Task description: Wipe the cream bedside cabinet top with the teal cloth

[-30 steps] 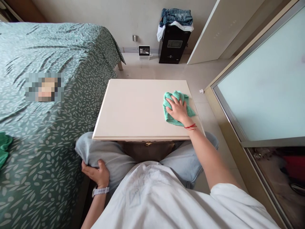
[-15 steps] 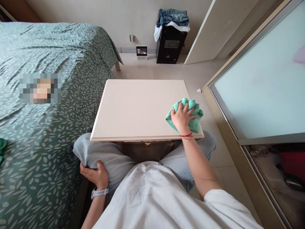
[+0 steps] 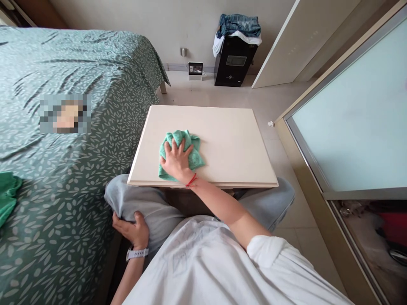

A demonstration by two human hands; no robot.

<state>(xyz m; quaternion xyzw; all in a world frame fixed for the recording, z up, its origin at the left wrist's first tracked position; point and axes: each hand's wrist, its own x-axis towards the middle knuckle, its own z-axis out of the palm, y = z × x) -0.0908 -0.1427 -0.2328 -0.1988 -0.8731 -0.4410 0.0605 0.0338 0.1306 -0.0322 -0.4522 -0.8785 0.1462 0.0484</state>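
My right hand (image 3: pixel 176 160) presses a crumpled green cleaning cloth (image 3: pixel 196 157) onto the left part of a cream-white tabletop (image 3: pixel 232 144). Its fingers are spread over the bunched fabric, and folds stick up around the fingertips. A red string bracelet circles that wrist. My left hand (image 3: pixel 135 231) rests against my bent left knee, thumb apart from the stretched fingers, with nothing in it. The tabletop stands between my knees, its near edge close to my lap.
A bed with a green leaf-patterned cover (image 3: pixel 104 144) flanks the left side, with a green fabric piece (image 3: pixel 9 197) on it. Beyond are a small display (image 3: pixel 195 71) and a black cabinet (image 3: pixel 235 63) topped with jeans (image 3: pixel 239 25). A sliding glass door (image 3: pixel 359 114) runs along the right.
My right hand has swept the cloth across the tabletop from its right end to the left part. My left hand stays on the knee. The view has shifted slightly left.
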